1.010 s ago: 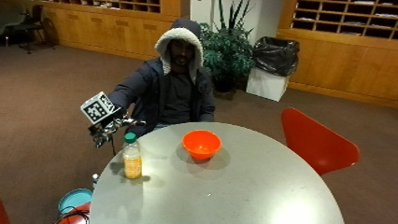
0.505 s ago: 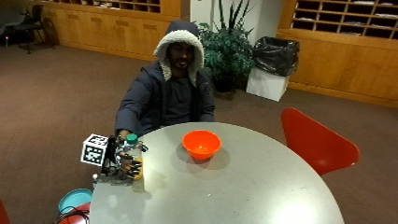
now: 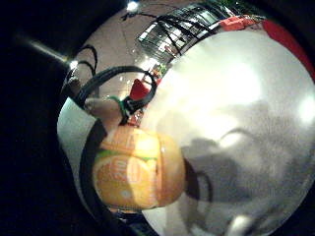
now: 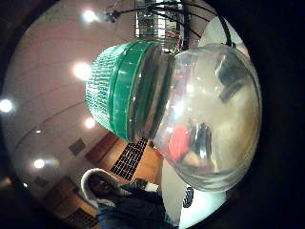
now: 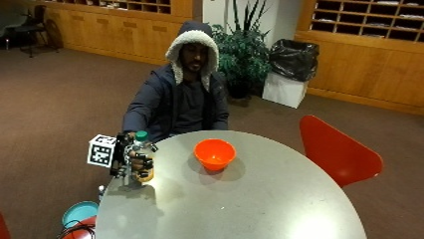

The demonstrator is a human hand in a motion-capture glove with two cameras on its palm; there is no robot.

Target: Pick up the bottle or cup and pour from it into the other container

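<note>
Right hand [image 5: 134, 160] now down from above, grip curled round upright bottle [image 5: 141, 158] near orange cup [image 5: 214, 154].

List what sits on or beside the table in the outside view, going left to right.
Blue tub on the floor → gloved right hand gripping the juice bottle → orange bowl → red chair.
</note>
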